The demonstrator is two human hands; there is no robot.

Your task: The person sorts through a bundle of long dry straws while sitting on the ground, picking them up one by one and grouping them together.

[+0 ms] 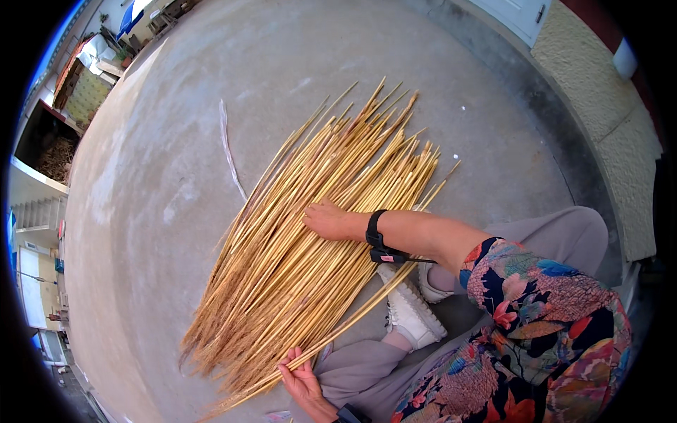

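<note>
Here, stalks point(303, 275) (yellow ones) lie beneath the right hand point(326, 220).

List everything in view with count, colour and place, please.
Floor: one, grey, centre
Loose stalks: many, yellow-brown, spread on floor
Held stalks: a few, yellow, lower centre
Strip: one, whitish, left of loose stalks
Door: one, white, top right
Wall: one, beige, right
Background clutter: several, mixed, far left, details unclear
Shoes: two, white, lower centre
Trousers: one pair, grey, lower right
Shirt: one, multicoloured, lower right
Wristbands: two, black, one per wrist
Right hand: one, on loose stalks
Left hand: one, around held stalks
</note>
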